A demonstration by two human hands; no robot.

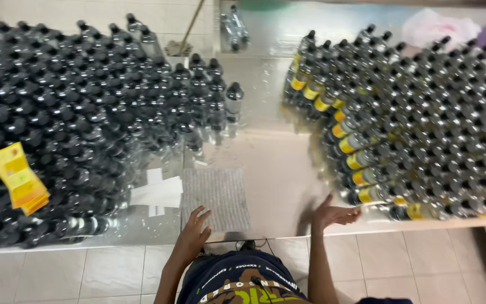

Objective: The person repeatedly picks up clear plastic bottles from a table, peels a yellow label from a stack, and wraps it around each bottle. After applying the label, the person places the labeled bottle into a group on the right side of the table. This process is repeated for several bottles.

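Head view showed the left hand (197, 225) flat and spread on a grey mat (216, 198), holding nothing, likely steadying it. Just left of it lay white slips (157, 193); farther left, unlabelled bottles (68, 118) and a yellow label stack (19, 178). The right hand (333, 215) lay open, fingers touching the nearest labelled bottles (367, 174), whose crowded rows walled off its right side.

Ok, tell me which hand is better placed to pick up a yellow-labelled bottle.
Right. The right hand is open beside the yellow-labelled bottles, nearly touching the nearest one. The left hand rests flat on the grey mat, away from them.
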